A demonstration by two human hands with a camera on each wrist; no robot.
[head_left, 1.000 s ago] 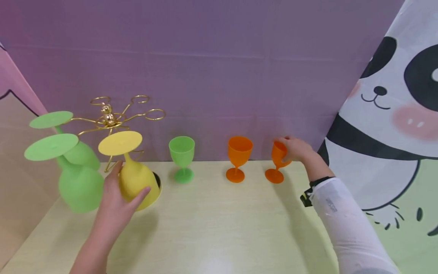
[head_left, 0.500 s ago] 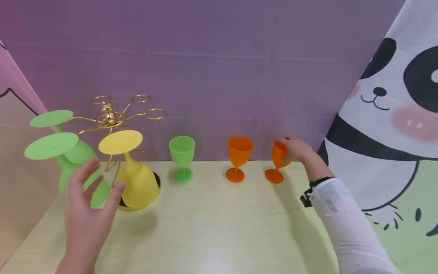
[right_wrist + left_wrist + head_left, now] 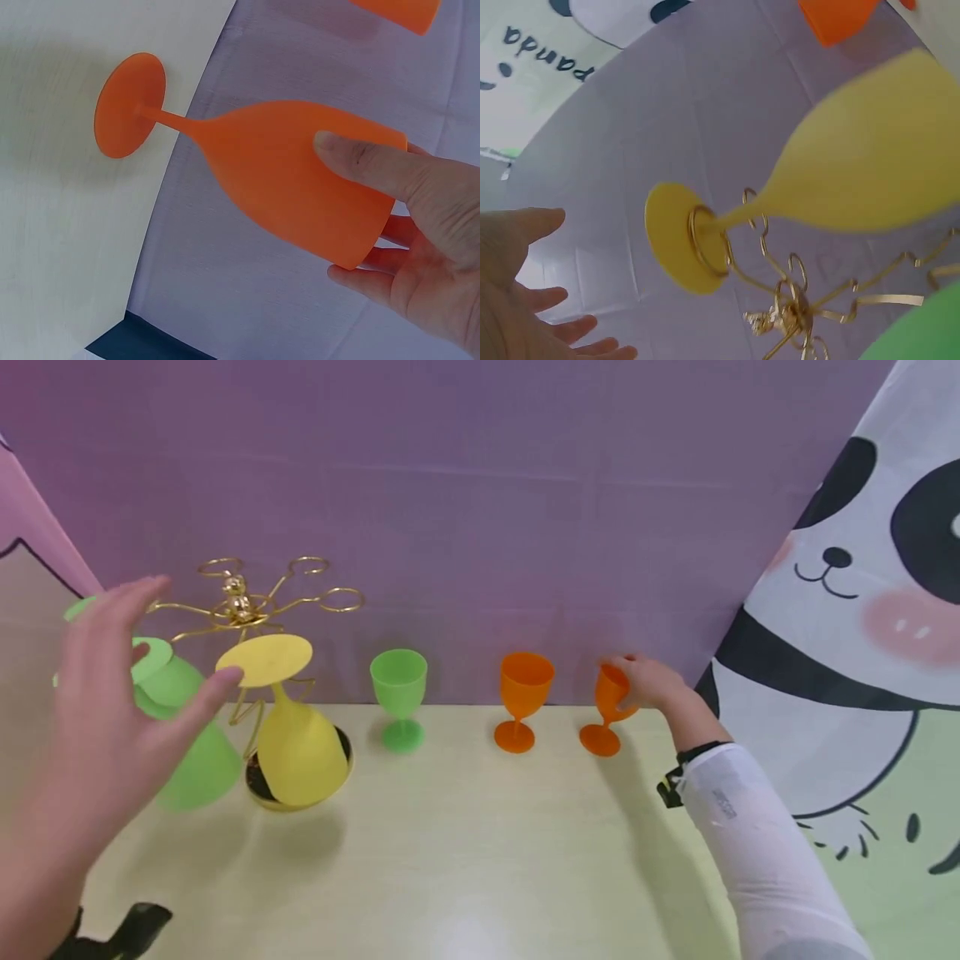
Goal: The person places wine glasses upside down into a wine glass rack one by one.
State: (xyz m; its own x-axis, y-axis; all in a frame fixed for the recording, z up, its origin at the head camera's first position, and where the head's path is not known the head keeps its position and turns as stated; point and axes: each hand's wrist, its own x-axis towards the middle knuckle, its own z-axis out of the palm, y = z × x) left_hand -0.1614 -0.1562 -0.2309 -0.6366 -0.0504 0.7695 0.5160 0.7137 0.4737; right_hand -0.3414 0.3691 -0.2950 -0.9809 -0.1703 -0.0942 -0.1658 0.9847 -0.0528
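My right hand (image 3: pixel 651 683) grips the far-right orange goblet (image 3: pixel 285 165) around its rim, thumb pressed on the outside of the bowl. That goblet stands upright, its foot apparently on the table. On the left, my left hand (image 3: pixel 112 718) is raised with fingers spread, holding nothing. Beside it a yellow goblet (image 3: pixel 300 752) hangs upside down by its foot from a gold wire rack (image 3: pixel 238 602). In the left wrist view, a wire loop surrounds the stem below the yellow foot (image 3: pixel 676 240). Green goblets (image 3: pixel 201 768) also hang inverted there, partly hidden by my left hand.
An upright green goblet (image 3: pixel 400 685) and another orange goblet (image 3: pixel 527 687) stand along the table's back edge. The rack's dark round base (image 3: pixel 262 789) sits under the yellow goblet. A purple cloth (image 3: pixel 465 527) hangs behind, and a panda-print cloth (image 3: pixel 825 735) hangs at right.
My left hand has let go of the yellow goblet and moved left and up, in front of the hanging green goblets. My right hand stays on the orange goblet.
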